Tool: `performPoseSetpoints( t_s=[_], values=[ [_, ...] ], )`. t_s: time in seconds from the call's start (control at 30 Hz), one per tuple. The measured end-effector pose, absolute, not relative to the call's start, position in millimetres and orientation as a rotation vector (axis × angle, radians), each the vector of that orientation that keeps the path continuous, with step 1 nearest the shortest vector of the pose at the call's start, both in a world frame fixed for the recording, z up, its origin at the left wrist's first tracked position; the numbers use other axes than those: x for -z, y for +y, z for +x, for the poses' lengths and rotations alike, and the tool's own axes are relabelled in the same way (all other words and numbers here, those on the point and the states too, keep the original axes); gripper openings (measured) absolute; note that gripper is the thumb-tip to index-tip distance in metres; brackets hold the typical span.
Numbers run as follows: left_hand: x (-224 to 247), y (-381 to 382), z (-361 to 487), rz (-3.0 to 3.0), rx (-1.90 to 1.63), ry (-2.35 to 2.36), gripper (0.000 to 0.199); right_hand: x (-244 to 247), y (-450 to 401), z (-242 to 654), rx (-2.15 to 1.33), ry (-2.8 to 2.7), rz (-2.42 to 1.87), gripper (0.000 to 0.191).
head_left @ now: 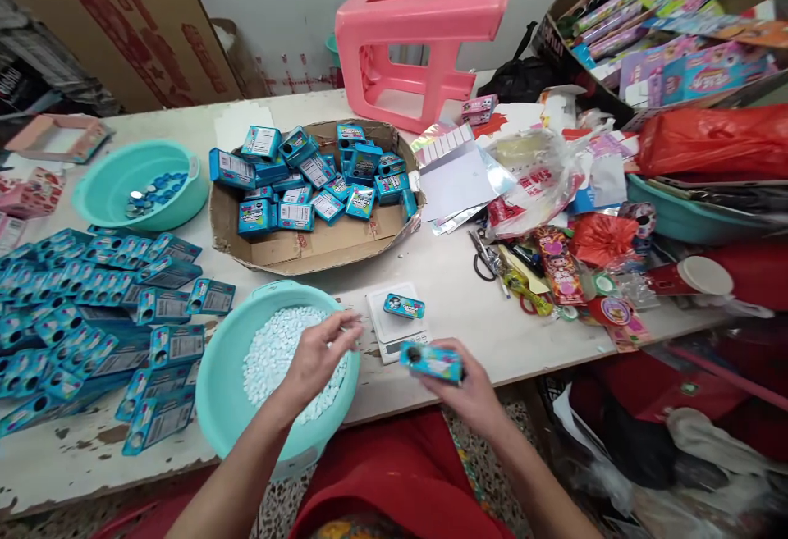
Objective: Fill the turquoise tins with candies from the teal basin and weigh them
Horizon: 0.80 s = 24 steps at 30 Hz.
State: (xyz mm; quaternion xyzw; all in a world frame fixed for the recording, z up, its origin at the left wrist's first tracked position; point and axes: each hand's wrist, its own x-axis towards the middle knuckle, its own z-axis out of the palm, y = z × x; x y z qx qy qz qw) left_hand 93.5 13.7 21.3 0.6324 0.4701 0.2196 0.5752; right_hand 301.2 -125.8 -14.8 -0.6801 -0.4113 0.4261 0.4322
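Note:
My right hand (471,387) is closed around a small blue candy box (434,361), held over the table's front edge with a dark round hole showing on its upper side. Over the right rim of a turquoise basin (215,408), my left hand (320,358) has its fingers stretched out and apart, with nothing visible in them. Many small pale-blue candies (271,350) lie in that basin. A white digital scale (382,322) sits between and beyond my hands. On its plate rests a similar blue tin or box (404,307).
A cut-down cardboard tray (313,253) holds several blue boxes. Rows of blue boxes (80,293) stand at left, by a second turquoise basin (188,211) with small blue and silver pieces. A pink stool (424,18) lies at the back. Scissors (486,256) and wrappers clutter the right.

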Motion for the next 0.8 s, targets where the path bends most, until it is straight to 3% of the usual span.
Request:
performPoseSetpoints(
  t_s=[0.13,0.27,0.47,0.57,0.67,0.73,0.8],
  values=[
    [21,27,112,1.315,-0.638,1.184,0.034,96,-148,349,-0.616,-0.521,-1.898,0.05],
    [52,36,148,1.531,-0.647,0.99,0.052,146,-148,367,-0.512,-0.438,-1.918,0.059],
    [67,40,172,1.585,-0.533,0.843,0.032,93,-141,333,0.084,-0.85,-1.987,0.087],
    [57,26,153,1.436,-0.557,0.8,0.036,56,-118,308,-0.244,-1.135,-1.884,0.08],
    [39,4,126,1.08,-0.595,0.791,0.043,31,-89,283,-0.725,-1.314,-1.748,0.047],
    [25,-8,109,0.783,-0.729,0.795,0.041,17,-78,265,-0.848,-1.384,-1.681,0.031],
    [11,-15,95,0.529,-0.878,0.792,0.043,4,-73,247,-0.826,-1.452,-1.628,0.029]
  ],
)
